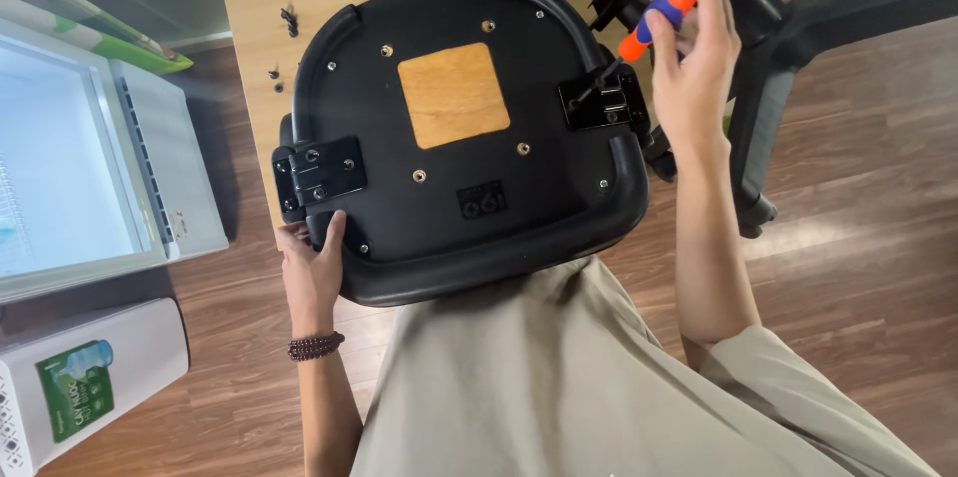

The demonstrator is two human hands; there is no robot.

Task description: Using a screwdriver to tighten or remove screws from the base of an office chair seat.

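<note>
A black office-chair seat (469,198) lies upside down on a small wooden table (254,23), with a square wooden patch (453,95) in its middle. My right hand (689,68) grips an orange and blue screwdriver (654,20), whose tip rests on the black bracket (599,98) at the seat's right edge. My left hand (311,272) presses against the seat's near-left rim, just below another black bracket (319,175). A bead bracelet (315,345) circles my left wrist.
Loose black screws (287,20) lie on the table's far left corner. A black chair base and armrest parts (758,58) stand to the right on the wood floor. A white appliance (90,158) and a white box (80,382) sit at the left.
</note>
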